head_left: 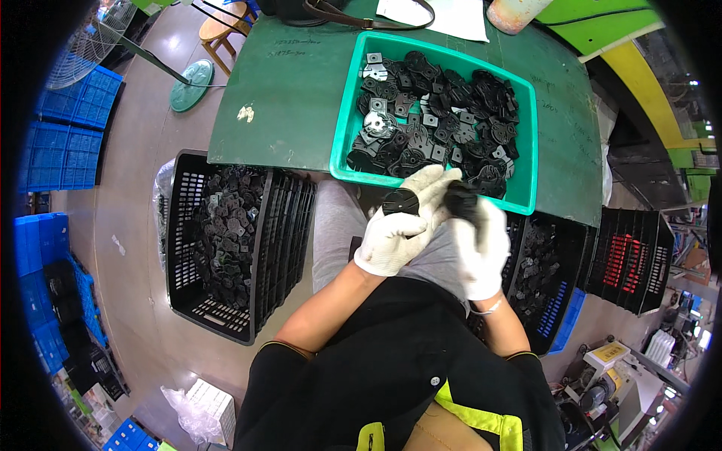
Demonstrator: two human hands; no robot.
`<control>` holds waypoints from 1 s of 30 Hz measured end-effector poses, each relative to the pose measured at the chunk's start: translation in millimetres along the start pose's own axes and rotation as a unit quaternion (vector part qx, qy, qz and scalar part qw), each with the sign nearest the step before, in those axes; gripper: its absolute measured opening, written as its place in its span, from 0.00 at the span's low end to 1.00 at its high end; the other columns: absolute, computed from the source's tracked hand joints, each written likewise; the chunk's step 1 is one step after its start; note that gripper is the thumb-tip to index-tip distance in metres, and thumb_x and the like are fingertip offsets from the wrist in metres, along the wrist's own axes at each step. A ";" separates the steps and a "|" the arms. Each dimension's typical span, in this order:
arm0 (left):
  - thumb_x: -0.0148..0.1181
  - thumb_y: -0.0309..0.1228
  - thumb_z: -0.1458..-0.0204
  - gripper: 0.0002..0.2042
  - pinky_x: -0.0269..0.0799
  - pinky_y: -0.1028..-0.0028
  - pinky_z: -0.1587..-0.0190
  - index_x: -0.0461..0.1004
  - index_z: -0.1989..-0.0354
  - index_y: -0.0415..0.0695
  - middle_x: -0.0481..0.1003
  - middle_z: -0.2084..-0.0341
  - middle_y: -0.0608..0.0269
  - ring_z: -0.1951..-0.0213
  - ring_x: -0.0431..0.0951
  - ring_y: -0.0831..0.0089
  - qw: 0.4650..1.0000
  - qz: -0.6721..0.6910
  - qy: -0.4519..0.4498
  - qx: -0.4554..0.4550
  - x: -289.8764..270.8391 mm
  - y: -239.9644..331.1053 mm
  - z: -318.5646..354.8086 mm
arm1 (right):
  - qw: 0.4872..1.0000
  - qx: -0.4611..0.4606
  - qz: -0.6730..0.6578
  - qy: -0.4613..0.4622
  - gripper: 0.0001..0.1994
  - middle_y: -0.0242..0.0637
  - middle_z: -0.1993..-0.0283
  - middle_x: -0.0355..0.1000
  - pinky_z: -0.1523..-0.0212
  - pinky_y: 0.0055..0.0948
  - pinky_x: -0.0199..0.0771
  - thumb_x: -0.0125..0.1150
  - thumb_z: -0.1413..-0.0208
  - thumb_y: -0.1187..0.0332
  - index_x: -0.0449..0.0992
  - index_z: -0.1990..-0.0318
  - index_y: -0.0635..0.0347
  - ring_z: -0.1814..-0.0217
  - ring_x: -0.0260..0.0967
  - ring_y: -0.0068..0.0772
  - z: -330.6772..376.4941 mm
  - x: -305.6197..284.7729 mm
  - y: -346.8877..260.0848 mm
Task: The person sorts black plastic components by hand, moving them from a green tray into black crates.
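Note:
White gloves cover both my hands, which are raised close together at the near edge of a green plastic tray (535,161). My left hand (395,237) is closed on a round black plastic part (401,201). In my right hand (483,244), smeared by motion, is a dark black piece (460,198) whose exact kind I cannot make out. Just beyond the hands, the tray holds many loose black plastic parts (421,113), some with grey metal plates.
The tray stands on a green table (278,98). A black crate (256,301) of similar parts sits left of my legs, another black crate (538,270) to the right. A brown strap (353,19) and white paper (451,15) lie at the far side.

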State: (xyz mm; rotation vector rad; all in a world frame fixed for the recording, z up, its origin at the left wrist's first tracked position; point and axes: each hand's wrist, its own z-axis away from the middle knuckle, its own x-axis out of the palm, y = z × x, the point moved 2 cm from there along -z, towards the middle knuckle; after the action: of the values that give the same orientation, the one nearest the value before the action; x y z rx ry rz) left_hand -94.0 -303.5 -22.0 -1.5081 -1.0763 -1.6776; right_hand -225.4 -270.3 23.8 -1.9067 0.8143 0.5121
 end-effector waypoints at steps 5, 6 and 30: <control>0.58 0.20 0.57 0.30 0.57 0.51 0.37 0.59 0.41 0.39 0.60 0.40 0.45 0.38 0.60 0.51 0.999 -0.011 -0.033 -0.010 -4.7 -10.8 -4.0 | 0.920 0.309 -0.144 0.193 0.11 0.38 0.64 0.74 0.66 0.24 0.73 0.50 0.39 0.66 0.68 0.57 0.64 0.72 0.68 0.22 29.6 -58.4 79.4; 0.58 0.20 0.57 0.30 0.57 0.51 0.37 0.59 0.41 0.39 0.60 0.40 0.45 0.38 0.60 0.51 0.999 -0.010 -0.032 -0.011 -1.1 -11.5 -3.1 | 0.906 0.323 -0.148 0.232 0.11 0.38 0.64 0.74 0.67 0.22 0.72 0.49 0.38 0.63 0.68 0.58 0.64 0.72 0.68 0.20 42.0 -67.5 105.2; 0.54 0.55 0.48 0.39 0.55 0.64 0.38 0.56 0.37 0.37 0.62 0.41 0.41 0.40 0.62 0.50 0.244 -0.772 0.587 0.010 -179.9 236.3 219.0 | 0.984 -0.121 0.068 -0.115 0.07 0.41 0.64 0.73 0.59 0.34 0.72 0.60 0.50 0.72 0.76 0.63 0.61 0.60 0.72 0.42 -73.3 -20.7 78.0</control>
State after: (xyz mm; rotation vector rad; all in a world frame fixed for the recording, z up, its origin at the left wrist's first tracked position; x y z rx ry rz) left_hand 240.9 -232.6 -159.7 1.9523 -1.2819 -2.5807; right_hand -295.7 -353.6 22.2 -1.9710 0.7602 0.9338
